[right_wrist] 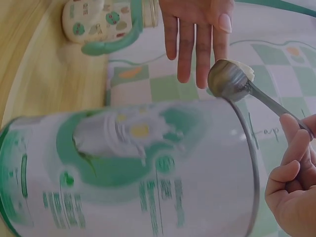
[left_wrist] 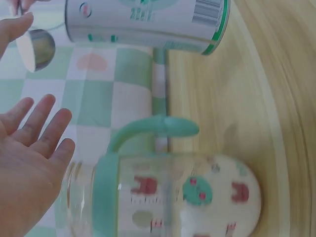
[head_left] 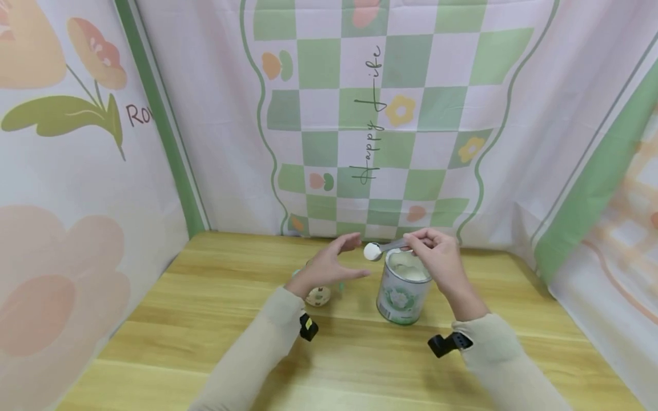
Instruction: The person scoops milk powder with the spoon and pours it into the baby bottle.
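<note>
My right hand (head_left: 437, 260) pinches the handle of a metal measuring spoon (right_wrist: 229, 81), its bowl heaped with white powder (head_left: 372, 251). The spoon is beside the rim of an open milk powder can (head_left: 403, 297), white with green print, upright on the table and holding pale powder. To the left, my left hand (head_left: 329, 265) is spread with thumb and fingers apart, holding nothing, near the spoon's bowl. Below that hand stands a clear baby bottle (left_wrist: 170, 195) with a mint-green collar and handles, mostly hidden in the head view; its open neck shows in the left wrist view.
The wooden table (head_left: 339, 365) runs back to a checkered green-and-white curtain (head_left: 360, 142). More printed cloth (head_left: 77, 188) hangs along the left side, and another curtain (head_left: 606, 188) borders the right.
</note>
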Demonstrator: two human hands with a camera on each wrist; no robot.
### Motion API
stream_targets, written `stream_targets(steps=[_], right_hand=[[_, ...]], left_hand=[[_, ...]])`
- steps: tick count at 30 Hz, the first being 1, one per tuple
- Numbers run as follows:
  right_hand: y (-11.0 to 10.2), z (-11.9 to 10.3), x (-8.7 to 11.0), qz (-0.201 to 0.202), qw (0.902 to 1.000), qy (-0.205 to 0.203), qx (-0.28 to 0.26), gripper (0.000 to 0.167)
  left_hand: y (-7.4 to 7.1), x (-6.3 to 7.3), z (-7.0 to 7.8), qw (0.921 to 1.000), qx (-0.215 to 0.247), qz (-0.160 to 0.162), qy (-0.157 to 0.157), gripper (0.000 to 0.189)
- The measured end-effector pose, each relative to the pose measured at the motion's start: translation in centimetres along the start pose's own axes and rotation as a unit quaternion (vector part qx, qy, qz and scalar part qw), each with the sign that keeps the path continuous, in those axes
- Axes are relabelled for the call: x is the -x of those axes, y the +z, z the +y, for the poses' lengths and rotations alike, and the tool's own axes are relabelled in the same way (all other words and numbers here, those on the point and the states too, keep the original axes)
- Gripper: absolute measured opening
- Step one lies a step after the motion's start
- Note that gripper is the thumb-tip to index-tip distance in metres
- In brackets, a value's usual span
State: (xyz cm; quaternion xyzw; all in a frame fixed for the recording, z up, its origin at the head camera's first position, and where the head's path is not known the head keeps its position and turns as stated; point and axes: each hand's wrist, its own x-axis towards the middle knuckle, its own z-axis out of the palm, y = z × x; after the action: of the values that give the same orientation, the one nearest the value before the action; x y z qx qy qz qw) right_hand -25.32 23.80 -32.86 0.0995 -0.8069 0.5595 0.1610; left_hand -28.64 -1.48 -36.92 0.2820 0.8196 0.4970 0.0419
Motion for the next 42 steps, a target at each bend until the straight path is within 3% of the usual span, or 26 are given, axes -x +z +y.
stream_targets(steps=[11,17,27,34,42], right_hand=[[2.7,-0.7,-0.2,-0.022,0.9995,0.02,-0.006,0.033],[4.0,-0.8,-0.1,-0.024,0.9995,0.019,-0.009,0.028],[6.3,-1.2,0.1,-0.037,0.9987,0.017,-0.032,0.026],[7.6,-1.3,0.0,-0.038,0.9985,0.019,-0.034,0.026],[8.8,-1.4,0.1,-0.037,0.999,0.002,-0.026,0.023]], left_hand=[[-3.0,1.8,-1.2,0.9998,0.01,0.012,-0.011,0.091],[-3.9,2.6,-1.9,0.9995,0.011,0.021,-0.018,0.091],[-4.4,3.8,-4.1,0.9992,0.001,0.025,-0.033,0.09],[-4.1,4.7,-5.4,0.997,0.001,0.03,-0.071,0.089],[-3.6,5.1,-6.5,0.9919,0.041,0.023,-0.118,0.078]])
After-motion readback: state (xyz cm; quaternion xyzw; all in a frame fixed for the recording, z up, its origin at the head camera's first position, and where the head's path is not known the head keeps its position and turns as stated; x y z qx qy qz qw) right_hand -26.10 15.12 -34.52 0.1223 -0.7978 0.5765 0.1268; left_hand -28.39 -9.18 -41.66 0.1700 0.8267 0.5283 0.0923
